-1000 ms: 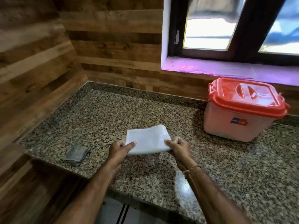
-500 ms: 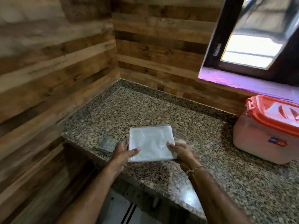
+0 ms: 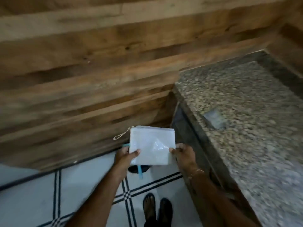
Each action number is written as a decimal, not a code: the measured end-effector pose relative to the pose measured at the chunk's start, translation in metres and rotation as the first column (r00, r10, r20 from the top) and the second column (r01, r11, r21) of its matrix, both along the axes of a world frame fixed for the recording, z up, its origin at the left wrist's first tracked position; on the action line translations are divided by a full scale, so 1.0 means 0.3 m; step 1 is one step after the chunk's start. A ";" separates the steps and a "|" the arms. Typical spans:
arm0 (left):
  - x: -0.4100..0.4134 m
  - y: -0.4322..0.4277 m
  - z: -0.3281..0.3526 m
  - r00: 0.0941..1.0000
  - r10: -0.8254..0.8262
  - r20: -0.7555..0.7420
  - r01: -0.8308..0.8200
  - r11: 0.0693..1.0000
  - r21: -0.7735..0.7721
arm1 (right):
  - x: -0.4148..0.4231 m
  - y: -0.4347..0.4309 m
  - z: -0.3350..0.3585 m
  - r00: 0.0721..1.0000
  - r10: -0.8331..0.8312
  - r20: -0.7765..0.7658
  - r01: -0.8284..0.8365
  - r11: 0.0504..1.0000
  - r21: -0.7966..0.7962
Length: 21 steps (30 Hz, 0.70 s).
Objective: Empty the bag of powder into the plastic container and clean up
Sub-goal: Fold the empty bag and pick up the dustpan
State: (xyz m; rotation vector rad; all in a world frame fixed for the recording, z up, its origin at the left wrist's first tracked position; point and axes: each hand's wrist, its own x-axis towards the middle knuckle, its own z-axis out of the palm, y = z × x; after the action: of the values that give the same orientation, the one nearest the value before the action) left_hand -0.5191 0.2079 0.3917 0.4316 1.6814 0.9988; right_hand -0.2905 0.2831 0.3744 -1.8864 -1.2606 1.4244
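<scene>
Change of view: the head has swung left and down since half a second ago, so the wooden wall (image 3: 82, 76) and tiled floor (image 3: 32, 194) fill most of the frame, and the counter (image 3: 249, 145) has moved to the right side.
Bag: the folded white bag (image 3: 150, 143), which was low over the counter before, is now out past the counter's edge, above the floor.
Left hand (image 3: 124, 157): grips the bag's near left corner as before, thumb on top and fingers underneath.
Right hand (image 3: 183, 154): pinches the near right corner, thumb on top.
Container: no longer in view.
Grey pad (image 3: 214, 118): lies on the counter near its edge, as before, and is blurred.
String (image 3: 120, 135): a pale loop sticks out at the bag's far left corner.
Hard to tell: a light blue strip (image 3: 140, 173) and a dark shape (image 3: 132, 169) show below the bag, and I cannot tell what they are.
Feet (image 3: 157, 208): in dark sandals, cut off at the bottom edge.
Blur: motion smears the wall and counter.
</scene>
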 end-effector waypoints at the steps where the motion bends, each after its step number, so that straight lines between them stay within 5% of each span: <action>1: -0.044 -0.030 -0.038 0.998 0.054 -0.030 -0.054 0.998 -0.028 | -0.053 -0.012 -0.054 0.999 0.034 -0.008 -0.034 0.999 -0.023; 10: -0.294 -0.129 -0.562 0.908 0.217 -0.357 -0.291 0.942 -0.168 | -0.306 -0.046 -0.688 0.974 0.201 0.103 -0.166 0.948 -0.272; 21: -0.476 -0.046 -1.368 0.803 0.467 -0.370 -0.512 0.858 -0.028 | -0.578 -0.055 -1.587 0.863 0.459 0.209 -0.373 0.860 -0.348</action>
State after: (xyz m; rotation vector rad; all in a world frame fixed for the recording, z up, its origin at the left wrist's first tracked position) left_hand -0.6618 0.1942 -0.0188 0.0802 2.2418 1.2291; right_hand -0.4639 0.2664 -0.1016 -2.1685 -1.7741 1.6804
